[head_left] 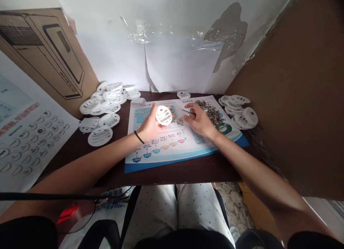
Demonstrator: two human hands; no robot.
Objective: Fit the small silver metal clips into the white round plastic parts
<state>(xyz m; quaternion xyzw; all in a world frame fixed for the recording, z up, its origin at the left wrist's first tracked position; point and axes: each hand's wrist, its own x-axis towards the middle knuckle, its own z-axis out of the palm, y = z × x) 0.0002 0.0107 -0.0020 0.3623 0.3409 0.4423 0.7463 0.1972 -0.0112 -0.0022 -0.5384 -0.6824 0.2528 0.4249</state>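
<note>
the fingers of the left hand (149, 127) are largely hidden behind the white disc (163, 115). the small piece (188, 111) pinched by the right hand (200, 121) is too small to be identified. single parts in the metal heap (211, 112) cannot be told apart. the print on the sheet (172, 141) cannot be read. the cardboard box (40, 44) is cut off at the left edge.

Soft daylight brightens the white wall (172, 33) at centre; the picture's edges fall dim. Wide-angle bending stretches the corners, and the foreground lap (177, 213) is slightly soft.
</note>
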